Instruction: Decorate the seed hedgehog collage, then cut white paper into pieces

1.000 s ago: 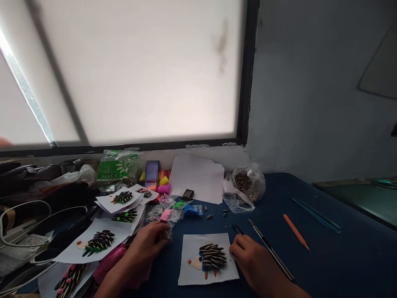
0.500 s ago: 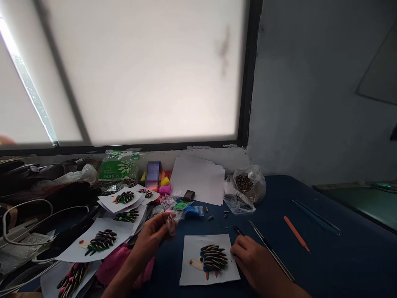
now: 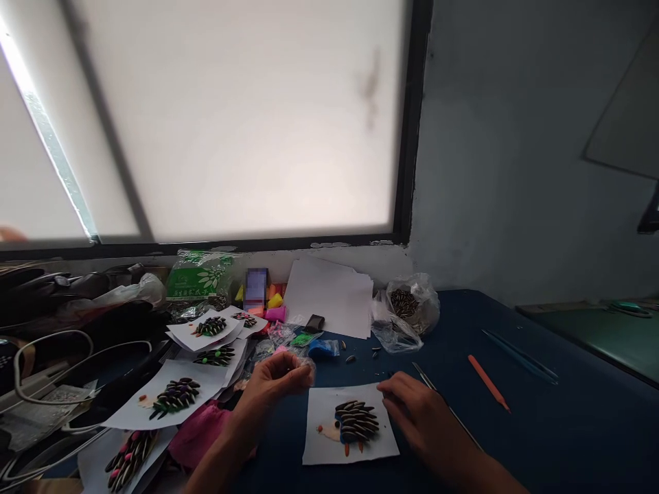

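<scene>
My left hand is closed in a pinch on a crumpled clear plastic wrapper, held above the table left of a white card. On that card lies a hedgehog figure with striped sunflower seeds as spines, a pale clay face, a red nose and orange feet. My right hand rests at the card's upper right corner, fingers bent and close together, the tips touching or just over the edge. Whatever is between those fingers, if anything, is hidden. A metal tool lies partly behind this hand.
Finished-looking hedgehog cards overlap at the left beside cables. Blank paper and an open bag of seeds stand at the back. Clay packets and loose seeds lie mid-table; an orange pen-like tool and clear blue tweezers-like tool lie right.
My left hand has moved right with the wrapper, nearer the card. My right hand has shifted slightly up along the card's right edge, its fingers reaching further over the corner.
</scene>
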Tool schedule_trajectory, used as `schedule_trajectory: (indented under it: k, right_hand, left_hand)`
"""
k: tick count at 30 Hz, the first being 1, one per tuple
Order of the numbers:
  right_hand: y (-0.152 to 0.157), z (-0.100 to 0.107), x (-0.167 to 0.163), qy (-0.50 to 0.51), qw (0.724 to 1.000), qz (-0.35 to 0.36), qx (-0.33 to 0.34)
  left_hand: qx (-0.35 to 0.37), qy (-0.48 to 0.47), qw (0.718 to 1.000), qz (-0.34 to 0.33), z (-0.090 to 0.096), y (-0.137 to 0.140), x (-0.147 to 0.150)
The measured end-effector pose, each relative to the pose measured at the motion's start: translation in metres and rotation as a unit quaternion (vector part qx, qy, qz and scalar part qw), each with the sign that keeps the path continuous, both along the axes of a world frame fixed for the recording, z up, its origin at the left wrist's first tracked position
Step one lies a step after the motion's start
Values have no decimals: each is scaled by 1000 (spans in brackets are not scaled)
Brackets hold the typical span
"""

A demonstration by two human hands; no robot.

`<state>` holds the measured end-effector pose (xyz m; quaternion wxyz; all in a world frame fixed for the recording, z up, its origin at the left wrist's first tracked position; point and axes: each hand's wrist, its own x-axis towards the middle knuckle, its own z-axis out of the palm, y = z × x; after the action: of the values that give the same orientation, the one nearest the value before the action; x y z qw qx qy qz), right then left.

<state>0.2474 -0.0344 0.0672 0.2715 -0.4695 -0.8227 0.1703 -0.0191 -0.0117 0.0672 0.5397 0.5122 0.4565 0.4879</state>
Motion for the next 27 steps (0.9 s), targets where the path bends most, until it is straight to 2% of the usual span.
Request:
schedule_trajectory:
  k: [6, 11, 13, 15, 18, 24, 27]
  right_hand:
    - [-3, 33, -31, 151, 984, 18, -89]
    - [4, 36, -48, 239, 962, 51, -124]
    - [5, 32, -47, 309, 931, 83, -178]
    - [4, 27, -44, 373, 886, 108, -254]
    - [2, 21, -37, 425, 831, 112, -340]
    - [-1, 13, -39, 496, 762, 93, -406]
    - [-2, 11, -42, 519, 744, 96, -410]
  left_hand:
    - [21, -96, 993, -73, 14, 0, 28]
    - [5, -121, 987, -105, 14, 4, 47]
    - [-8, -108, 986, -128, 13, 3, 48]
    - [-21, -107, 982, -156, 12, -1, 47]
    - [-34, -137, 972, -190, 11, -8, 47]
    - [-44, -176, 966, -186, 12, -18, 51]
    - [-49, -194, 962, -183, 12, -20, 52]
